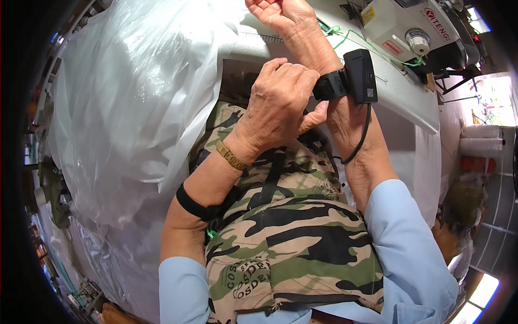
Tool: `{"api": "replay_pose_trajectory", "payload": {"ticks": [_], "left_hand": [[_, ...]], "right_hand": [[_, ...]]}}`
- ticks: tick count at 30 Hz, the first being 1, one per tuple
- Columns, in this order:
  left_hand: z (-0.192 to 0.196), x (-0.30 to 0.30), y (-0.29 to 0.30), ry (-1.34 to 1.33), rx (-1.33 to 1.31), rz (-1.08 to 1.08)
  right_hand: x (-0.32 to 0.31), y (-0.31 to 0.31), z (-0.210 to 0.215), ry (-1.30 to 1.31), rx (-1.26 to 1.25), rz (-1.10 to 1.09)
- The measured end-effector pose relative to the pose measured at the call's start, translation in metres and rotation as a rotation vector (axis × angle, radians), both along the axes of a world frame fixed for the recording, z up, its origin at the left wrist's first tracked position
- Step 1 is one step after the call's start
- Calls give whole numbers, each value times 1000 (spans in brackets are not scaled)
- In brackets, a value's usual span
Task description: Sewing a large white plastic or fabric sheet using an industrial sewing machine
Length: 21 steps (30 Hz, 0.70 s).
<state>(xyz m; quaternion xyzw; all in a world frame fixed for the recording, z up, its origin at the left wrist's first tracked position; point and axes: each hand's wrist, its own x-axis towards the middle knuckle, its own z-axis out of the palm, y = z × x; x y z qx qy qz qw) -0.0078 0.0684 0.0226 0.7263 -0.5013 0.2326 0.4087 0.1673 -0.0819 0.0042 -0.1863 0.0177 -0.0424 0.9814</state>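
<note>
My left hand [283, 102] reaches across to my right forearm. Its fingers are bent at the black strap [330, 85] there, with the thumb on the strap's lower side; the fingertips are partly hidden. That strap carries a black box-shaped device [360, 76], from which a black cable [362, 137] runs down along the arm. At the top edge, my right hand [283, 15] is turned palm up over the white sewing table [253, 48], its fingers loosely bent and apart from any object. The picture's edge cuts off part of it. A gold-coloured watch [231, 155] circles my left wrist.
A white sewing machine [407, 29] stands at the upper right, with green thread [372, 47] trailing across the table. Sheer white fabric [135, 108] heaps up on the left. A camouflage apron [302, 237] covers my lap. White rolls [480, 139] lie farther right.
</note>
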Motion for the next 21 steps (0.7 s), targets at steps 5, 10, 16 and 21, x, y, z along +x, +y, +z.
{"api": "replay_pose_trajectory", "payload": {"ticks": [5, 10, 16, 21], "left_hand": [[-3, 0, -1, -33, 14, -4], [-2, -1, -4, -34, 24, -2], [-3, -8, -10, -19, 100, 53], [-1, -6, -6, 0, 65, 4]], "right_hand": [[-7, 8, -1, 5, -17, 9], [-19, 11, -5, 15, -53, 18], [-26, 8, -2, 1, -138, -1], [-32, 5, -4, -18, -334, -40]]}}
